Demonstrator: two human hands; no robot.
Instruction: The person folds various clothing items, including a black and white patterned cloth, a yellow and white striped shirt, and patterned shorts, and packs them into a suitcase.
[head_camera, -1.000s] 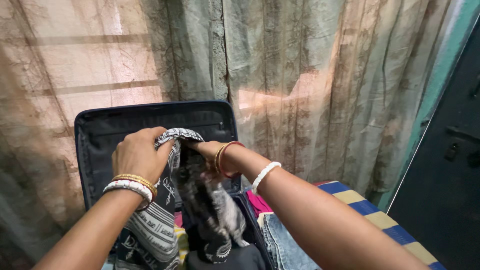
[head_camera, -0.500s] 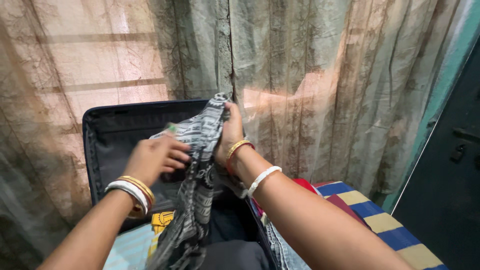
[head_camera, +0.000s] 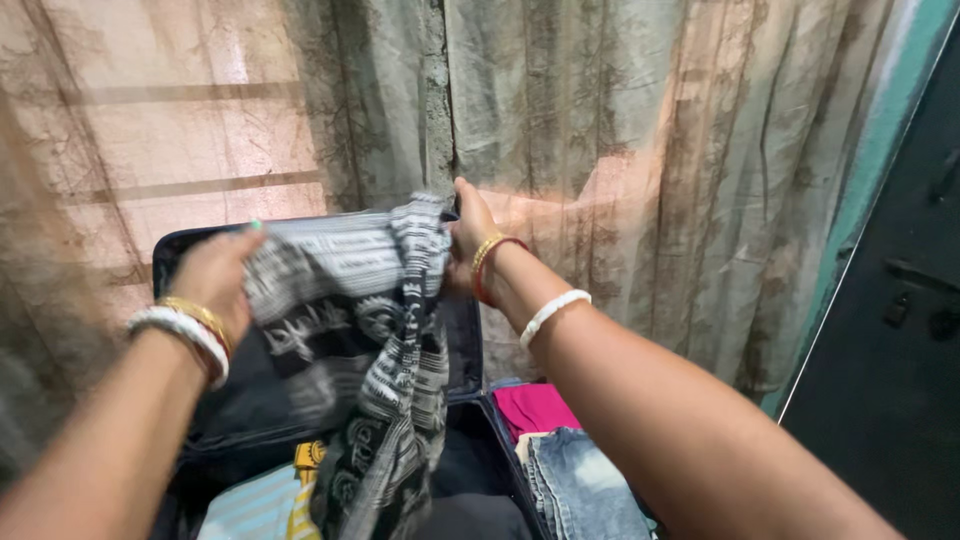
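I see the black-and-white patterned cloth (head_camera: 375, 330) stretched between both hands above the open suitcase (head_camera: 200, 420): my left hand (head_camera: 215, 280) grips its upper left edge, my right hand (head_camera: 470, 235) pinches the upper right corner, both closed on the fabric (the left looks blurred). The rest hangs down into the suitcase, beside folded jeans (head_camera: 585, 490) and a pink garment (head_camera: 535, 408), before the curtain (head_camera: 650, 150).

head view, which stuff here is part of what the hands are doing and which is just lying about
In hand:
- black-and-white printed cloth, held spread between both hands
- left hand on its left edge
- right hand gripping its top right
- open suitcase beneath it

Lying about:
- pink garment
- folded jeans
- pale striped cloth
- curtain
- dark door
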